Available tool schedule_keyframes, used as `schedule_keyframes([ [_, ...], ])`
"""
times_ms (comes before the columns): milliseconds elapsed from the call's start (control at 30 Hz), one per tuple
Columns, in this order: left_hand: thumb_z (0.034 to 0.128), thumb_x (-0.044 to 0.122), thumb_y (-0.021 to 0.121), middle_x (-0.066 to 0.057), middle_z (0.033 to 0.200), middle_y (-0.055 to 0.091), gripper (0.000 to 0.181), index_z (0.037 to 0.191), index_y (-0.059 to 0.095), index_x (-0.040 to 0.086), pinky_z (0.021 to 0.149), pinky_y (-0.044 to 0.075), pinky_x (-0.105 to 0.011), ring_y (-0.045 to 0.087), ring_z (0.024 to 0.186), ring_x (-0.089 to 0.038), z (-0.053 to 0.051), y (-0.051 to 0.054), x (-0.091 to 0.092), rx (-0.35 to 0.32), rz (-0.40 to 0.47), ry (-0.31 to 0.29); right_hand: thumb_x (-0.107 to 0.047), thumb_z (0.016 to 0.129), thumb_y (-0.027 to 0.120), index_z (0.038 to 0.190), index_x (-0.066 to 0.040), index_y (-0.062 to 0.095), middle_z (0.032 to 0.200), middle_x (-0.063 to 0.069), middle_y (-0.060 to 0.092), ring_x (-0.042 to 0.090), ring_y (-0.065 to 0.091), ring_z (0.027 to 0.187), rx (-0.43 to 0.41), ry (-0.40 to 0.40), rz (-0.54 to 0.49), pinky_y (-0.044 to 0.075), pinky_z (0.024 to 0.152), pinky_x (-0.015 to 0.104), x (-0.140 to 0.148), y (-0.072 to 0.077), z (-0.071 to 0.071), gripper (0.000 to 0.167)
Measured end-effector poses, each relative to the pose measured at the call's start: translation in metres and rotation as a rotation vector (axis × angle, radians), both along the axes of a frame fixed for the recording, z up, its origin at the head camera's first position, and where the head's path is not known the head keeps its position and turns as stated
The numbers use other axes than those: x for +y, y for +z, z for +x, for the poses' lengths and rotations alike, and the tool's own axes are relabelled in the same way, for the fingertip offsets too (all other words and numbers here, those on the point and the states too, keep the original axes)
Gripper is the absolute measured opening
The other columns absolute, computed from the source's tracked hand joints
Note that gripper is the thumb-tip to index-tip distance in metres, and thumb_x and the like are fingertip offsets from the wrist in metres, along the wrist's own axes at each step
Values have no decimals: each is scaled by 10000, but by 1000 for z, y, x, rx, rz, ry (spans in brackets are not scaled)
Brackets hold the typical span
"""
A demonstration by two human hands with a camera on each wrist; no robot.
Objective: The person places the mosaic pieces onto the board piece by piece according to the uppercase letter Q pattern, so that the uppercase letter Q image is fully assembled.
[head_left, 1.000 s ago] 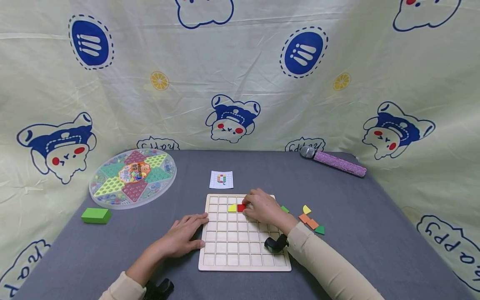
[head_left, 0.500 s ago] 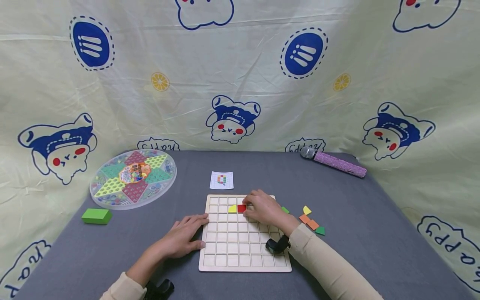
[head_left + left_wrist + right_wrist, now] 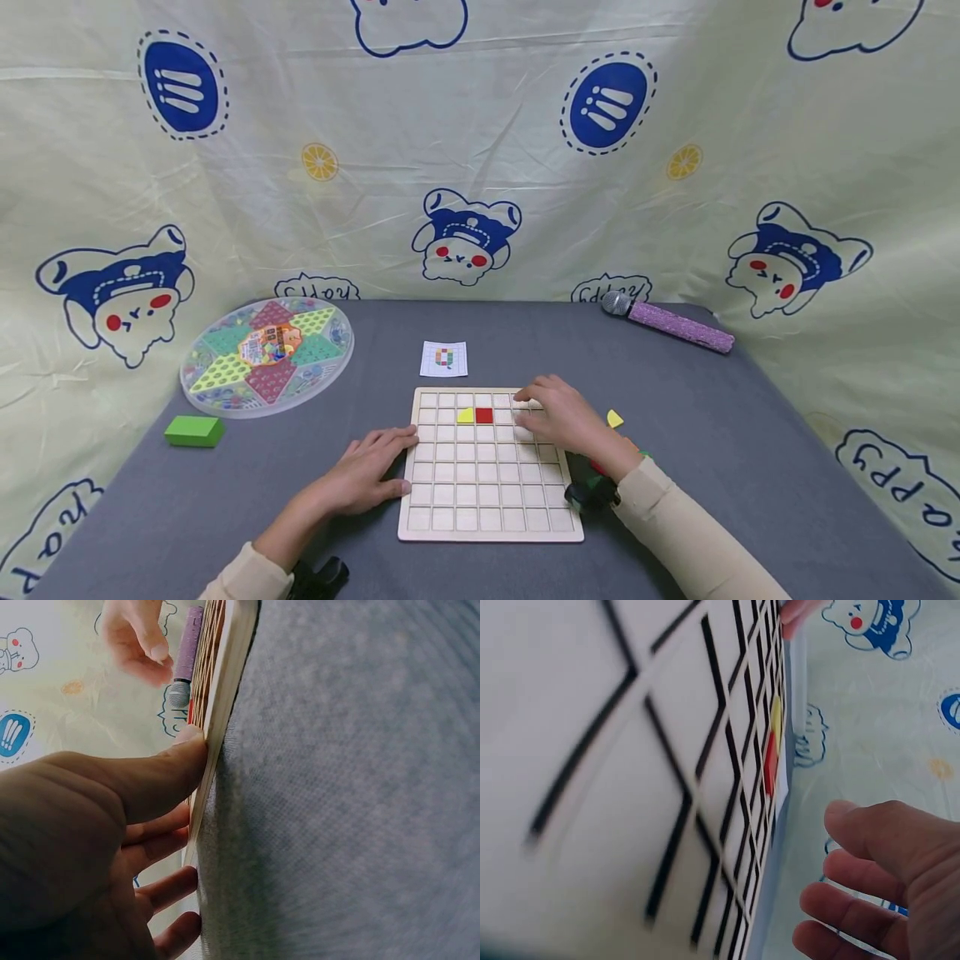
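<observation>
A wooden grid board (image 3: 465, 496) lies on the table. In its upper part a yellow piece (image 3: 466, 415) and a red square (image 3: 484, 415) sit side by side in two cells. My left hand (image 3: 363, 472) rests at the board's left edge; in the left wrist view its thumb (image 3: 169, 769) and fingertips touch the side. Over the board's upper right is my right hand (image 3: 566, 417), fingers loosely spread with nothing between them, as the right wrist view of that hand (image 3: 877, 885) also shows. Its wrist and sleeve partly hide coloured pieces on the table.
Behind the board lies a small pattern card (image 3: 444, 359). A round patterned board (image 3: 270, 358) and a green block (image 3: 194, 431) are at the left. A purple microphone (image 3: 678, 327) lies at the back right, a yellow piece (image 3: 614, 418) right of the board.
My right hand has let go of the red square and moved right, uncovering the square and now hiding more of the loose pieces. My left hand has not moved.
</observation>
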State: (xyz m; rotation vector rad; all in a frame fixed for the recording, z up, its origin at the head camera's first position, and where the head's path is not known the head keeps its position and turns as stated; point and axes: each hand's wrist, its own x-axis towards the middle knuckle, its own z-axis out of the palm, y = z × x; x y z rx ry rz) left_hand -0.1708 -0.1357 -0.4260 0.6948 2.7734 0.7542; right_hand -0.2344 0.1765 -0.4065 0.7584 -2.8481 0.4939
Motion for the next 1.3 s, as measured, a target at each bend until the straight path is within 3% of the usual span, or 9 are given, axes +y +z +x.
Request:
schedule_keyframes([
  [300,867,235,668,-83,1502,370,589,1388,440,82,971,276,-578,343,1349,-325,0,1,0,23,1,-12,-252,838,708,1082,-87,684,1066,63,645,281,557,1056,-18,-76,-26,447,886,504,47,6,3,295],
  [600,872,239,662,-90,1501,369,590,1391,434,77,977,275,-576,345,1346,-329,0,2,0,21,6,-21,-257,866,674,1127,-91,673,1092,85,631,272,532,1034,-93,-170,-9,449,828,486,91,4,0,310],
  [833,875,241,658,-88,1504,364,590,1394,431,75,971,278,-574,348,1341,-329,0,3,0,25,8,-27,-217,866,668,1105,-67,675,1073,107,636,300,536,1029,-103,-206,-1,450,819,505,120,2,0,282],
  [1300,871,237,662,-92,1501,370,595,1393,432,68,974,272,-581,345,1343,-334,1,2,-1,20,10,-24,-173,871,654,1086,-41,670,1074,155,633,347,540,1029,-141,-235,45,414,847,544,145,-11,-5,253],
])
